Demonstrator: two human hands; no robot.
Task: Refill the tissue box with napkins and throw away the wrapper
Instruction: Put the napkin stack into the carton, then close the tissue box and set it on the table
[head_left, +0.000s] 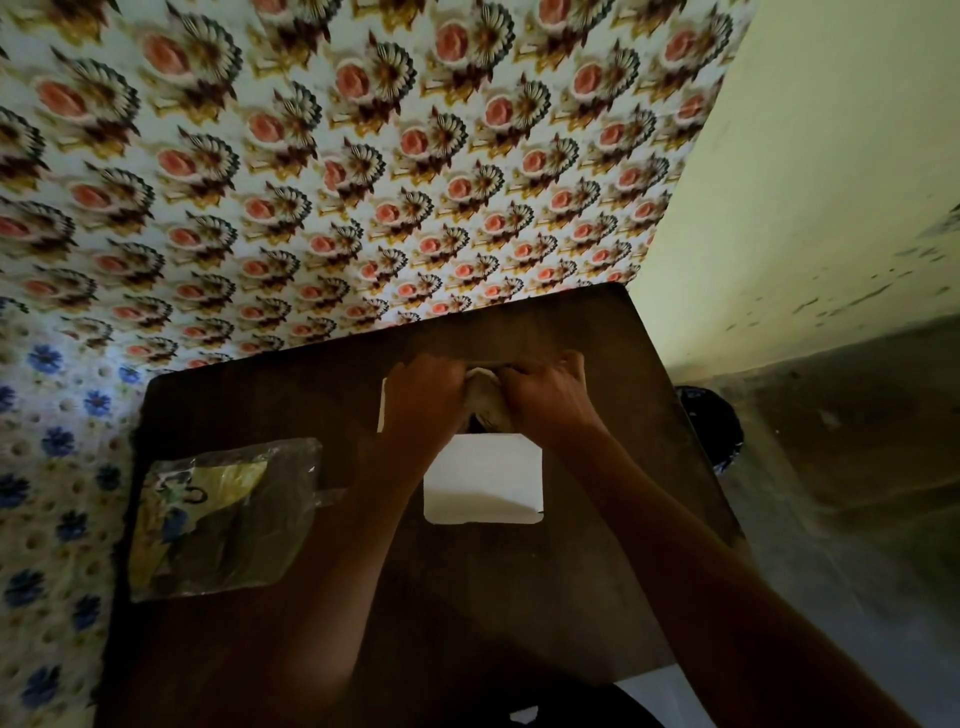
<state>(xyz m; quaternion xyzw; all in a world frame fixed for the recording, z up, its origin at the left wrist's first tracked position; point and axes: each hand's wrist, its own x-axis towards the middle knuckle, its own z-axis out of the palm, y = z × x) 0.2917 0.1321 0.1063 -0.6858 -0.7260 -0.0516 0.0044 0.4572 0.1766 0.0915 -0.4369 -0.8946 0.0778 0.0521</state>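
Observation:
A white tissue box (483, 483) stands open on the dark table (519, 597), its near flap folded toward me. Both my hands are over the box's far end. My left hand (423, 397) and my right hand (545, 397) each grip a bundle of pale napkins (485, 397) between them, at the box's opening. Much of the bundle is hidden by my fingers. The clear plastic wrapper (223, 519), with yellow and green print, lies flat on the table's left side, apart from both hands.
The table stands against a wall with a flowered covering (363, 156). A plain pale wall (805, 182) rises on the right. A dark round bin (717, 426) sits on the floor beside the table's right edge.

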